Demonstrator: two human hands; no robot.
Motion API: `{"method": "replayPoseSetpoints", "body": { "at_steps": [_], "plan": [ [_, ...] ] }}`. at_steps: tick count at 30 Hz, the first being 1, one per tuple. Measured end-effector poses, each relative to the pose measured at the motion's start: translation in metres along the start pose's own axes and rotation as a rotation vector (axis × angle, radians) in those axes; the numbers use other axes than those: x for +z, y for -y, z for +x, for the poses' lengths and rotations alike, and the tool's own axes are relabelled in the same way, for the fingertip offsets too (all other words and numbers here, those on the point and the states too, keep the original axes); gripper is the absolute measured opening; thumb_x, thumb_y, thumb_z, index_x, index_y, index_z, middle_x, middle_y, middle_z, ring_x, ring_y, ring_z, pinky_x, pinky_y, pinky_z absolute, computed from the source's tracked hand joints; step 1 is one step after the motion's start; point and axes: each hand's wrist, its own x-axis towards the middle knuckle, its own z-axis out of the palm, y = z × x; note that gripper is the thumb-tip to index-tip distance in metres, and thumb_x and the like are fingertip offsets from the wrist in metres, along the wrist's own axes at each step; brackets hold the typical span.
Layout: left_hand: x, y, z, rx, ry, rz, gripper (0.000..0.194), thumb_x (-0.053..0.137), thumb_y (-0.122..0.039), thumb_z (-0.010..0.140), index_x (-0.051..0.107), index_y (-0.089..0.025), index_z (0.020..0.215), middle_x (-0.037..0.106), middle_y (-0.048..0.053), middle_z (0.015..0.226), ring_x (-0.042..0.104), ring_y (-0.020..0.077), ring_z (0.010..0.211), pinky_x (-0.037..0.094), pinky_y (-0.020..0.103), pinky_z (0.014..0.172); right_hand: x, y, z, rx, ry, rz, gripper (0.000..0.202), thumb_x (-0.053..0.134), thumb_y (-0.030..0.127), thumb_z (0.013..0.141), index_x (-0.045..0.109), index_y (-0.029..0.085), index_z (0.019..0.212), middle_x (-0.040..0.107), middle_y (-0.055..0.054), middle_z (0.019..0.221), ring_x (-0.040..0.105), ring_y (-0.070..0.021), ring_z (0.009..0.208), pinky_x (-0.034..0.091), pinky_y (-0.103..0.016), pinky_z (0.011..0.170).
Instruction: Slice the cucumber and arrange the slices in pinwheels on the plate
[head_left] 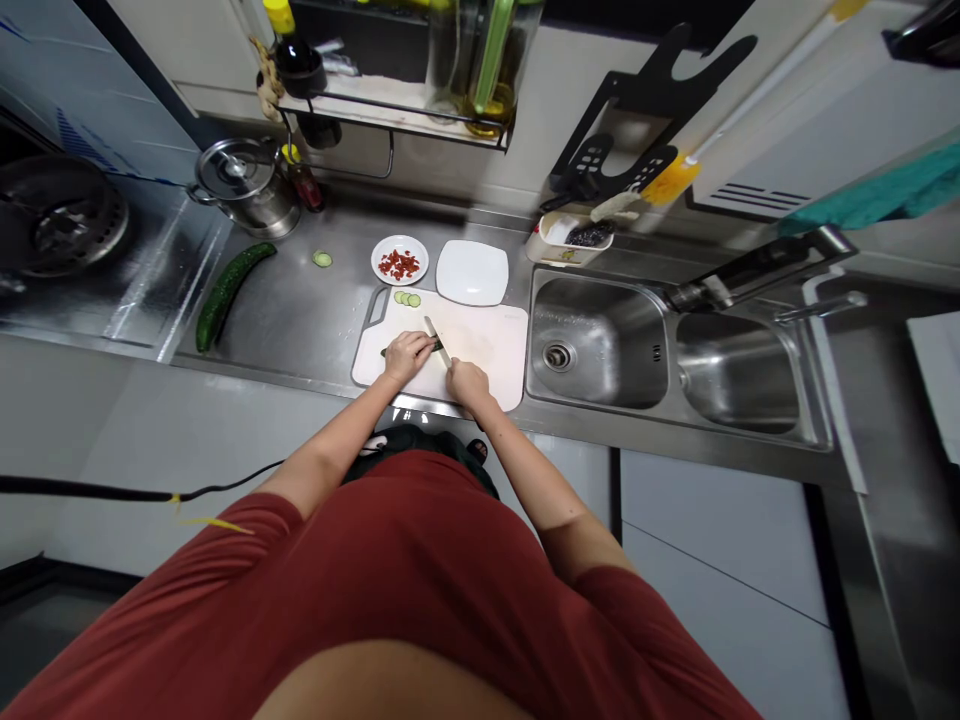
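On the white cutting board, my left hand is closed over a piece of dark green cucumber, which it mostly covers. My right hand grips the handle of a knife, its blade pointing up and left against the cucumber's right end. Several pale cucumber slices lie overlapping near the board's upper left. Beyond the board stand a white plate of chopped red pieces and a squarish white plate.
A whole cucumber and a cut cucumber end lie on the steel counter to the left. A lidded pot stands behind them. To the right is a double sink with a faucet; a rack of bottles hangs above.
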Motion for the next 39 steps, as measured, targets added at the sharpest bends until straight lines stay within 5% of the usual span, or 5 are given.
{"method": "replayPoseSetpoints", "body": {
  "at_steps": [22,39],
  "plan": [
    [0.001,0.001,0.000,-0.004,-0.009,0.005,0.029,0.046,-0.037,0.095,0.071,-0.023,0.099,0.070,0.007,0.101,0.059,0.0200,0.094,0.048,0.035,0.081,-0.003,0.008,0.015,-0.013,-0.014,0.005,0.032,0.033,0.020,0.097,0.057,0.015,0.117,0.067,-0.013,0.110,0.064,-0.0227,0.103,0.046,-0.030,0.085],
    [-0.001,-0.001,0.000,-0.013,-0.018,0.005,0.029,0.046,-0.036,0.095,0.072,-0.024,0.099,0.070,0.006,0.101,0.059,0.0193,0.094,0.048,0.034,0.081,0.008,-0.005,-0.007,0.018,0.039,0.001,0.031,0.034,0.018,0.096,0.056,0.016,0.117,0.067,-0.015,0.108,0.064,-0.0246,0.101,0.047,-0.033,0.082]
  ]
}}
